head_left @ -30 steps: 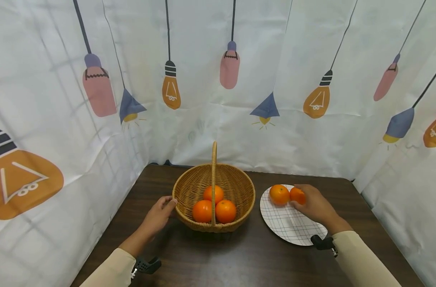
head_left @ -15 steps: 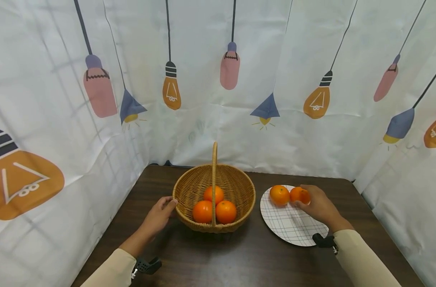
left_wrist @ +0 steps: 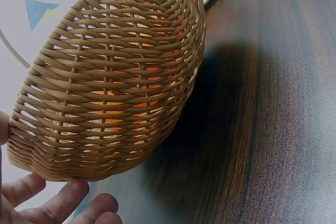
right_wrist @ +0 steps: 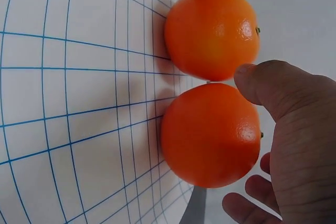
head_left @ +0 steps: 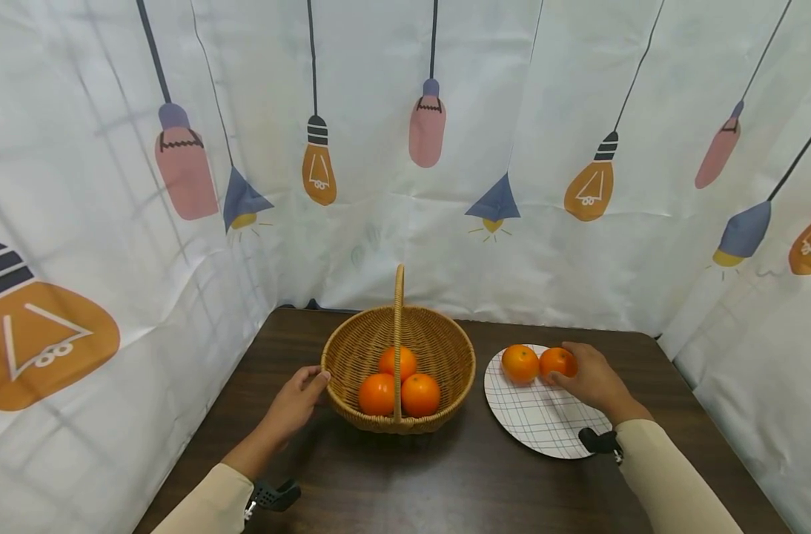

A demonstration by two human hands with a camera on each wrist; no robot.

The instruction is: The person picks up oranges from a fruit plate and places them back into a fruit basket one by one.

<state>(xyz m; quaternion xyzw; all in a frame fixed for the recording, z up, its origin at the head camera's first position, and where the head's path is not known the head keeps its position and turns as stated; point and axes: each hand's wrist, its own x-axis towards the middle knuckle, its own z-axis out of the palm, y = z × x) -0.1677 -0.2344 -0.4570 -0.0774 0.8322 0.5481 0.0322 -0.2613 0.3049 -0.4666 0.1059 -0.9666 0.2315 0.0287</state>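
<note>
- Wicker basket (head_left: 444, 337): contains 3 oranges (head_left: 376, 394); pinched at its edge by the left hand (head_left: 292, 402).
- Plate (head_left: 545, 424): 2 oranges (head_left: 520, 363), side by side.
- Right hand (head_left: 595, 380): spread wide beside 1.

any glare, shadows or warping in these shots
Head view: soft sheen on the table, faint crisscross shadows on the left of the curtain; left wrist view: dark shadow beside the basket; right wrist view: bright highlights on both oranges, and the plate's grid lines look curved, perhaps lens distortion.
</note>
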